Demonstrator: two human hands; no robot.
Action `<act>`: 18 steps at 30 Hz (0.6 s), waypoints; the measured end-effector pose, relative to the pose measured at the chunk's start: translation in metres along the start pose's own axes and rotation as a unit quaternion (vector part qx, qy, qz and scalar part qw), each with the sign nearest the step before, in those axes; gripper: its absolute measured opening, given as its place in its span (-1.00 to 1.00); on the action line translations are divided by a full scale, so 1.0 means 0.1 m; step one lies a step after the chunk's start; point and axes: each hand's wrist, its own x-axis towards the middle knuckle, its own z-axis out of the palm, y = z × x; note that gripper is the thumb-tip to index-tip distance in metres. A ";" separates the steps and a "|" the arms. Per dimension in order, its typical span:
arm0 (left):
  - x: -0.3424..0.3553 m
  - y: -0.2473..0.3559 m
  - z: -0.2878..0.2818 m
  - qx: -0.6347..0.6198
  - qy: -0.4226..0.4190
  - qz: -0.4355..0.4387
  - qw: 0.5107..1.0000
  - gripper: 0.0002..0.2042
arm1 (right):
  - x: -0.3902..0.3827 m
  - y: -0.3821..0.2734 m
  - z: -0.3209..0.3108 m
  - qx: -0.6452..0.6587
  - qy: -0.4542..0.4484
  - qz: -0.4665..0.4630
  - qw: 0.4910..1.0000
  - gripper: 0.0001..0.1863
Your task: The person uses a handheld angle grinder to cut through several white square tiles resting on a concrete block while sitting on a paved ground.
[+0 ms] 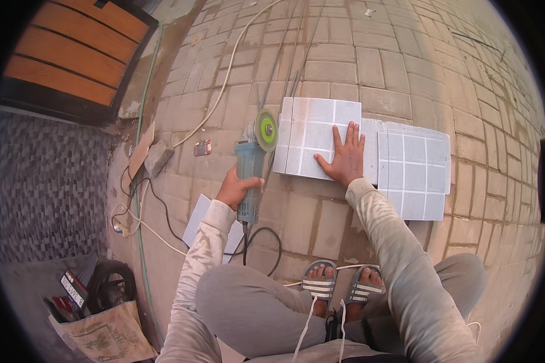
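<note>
My left hand [239, 187] is wrapped round the blue-grey body of an angle grinder [249, 169], held upright in the picture with its green disc [266, 130] at the top, just left of a grey tile. My right hand [345, 151] lies palm down with fingers spread on that gridded tile [306, 124]. A second gridded tile [409, 172] rests to its right on a plain grey piece [373, 128]. Another tile piece [201, 221] lies partly hidden beside my left forearm. The grinder's black cord loops down toward my feet.
Paving bricks surround me, crossed by thin rods [293, 42], white cable and green hose [140, 139]. A stone [158, 158], cardboard [142, 148] and small red packet [203, 147] lie left. An orange-panelled gate [72, 48], dark patterned wall [48, 187] and bag of items [103, 336] border the left side.
</note>
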 end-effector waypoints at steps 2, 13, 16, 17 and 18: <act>0.32 0.29 0.03 -0.005 0.001 0.008 1.000 -0.57 | 0.00 0.02 -0.01 -0.001 -0.014 0.005 1.000 0.09; 1.90 0.77 0.12 -0.008 -0.057 -0.027 0.998 -0.66 | 0.03 -0.09 -0.08 0.039 -0.030 0.025 0.999 0.10; 2.00 0.68 0.26 -0.025 -0.036 -0.056 0.997 -0.77 | 0.01 -0.01 -0.09 0.037 -0.022 0.026 0.999 0.10; 2.04 0.65 0.24 -0.025 -0.035 -0.058 0.997 -0.77 | 0.02 -0.03 -0.09 0.037 -0.024 0.027 0.999 0.10; 2.07 0.63 0.20 -0.015 -0.044 -0.065 0.997 -0.75 | 0.03 -0.04 -0.09 0.045 -0.022 0.026 0.998 0.10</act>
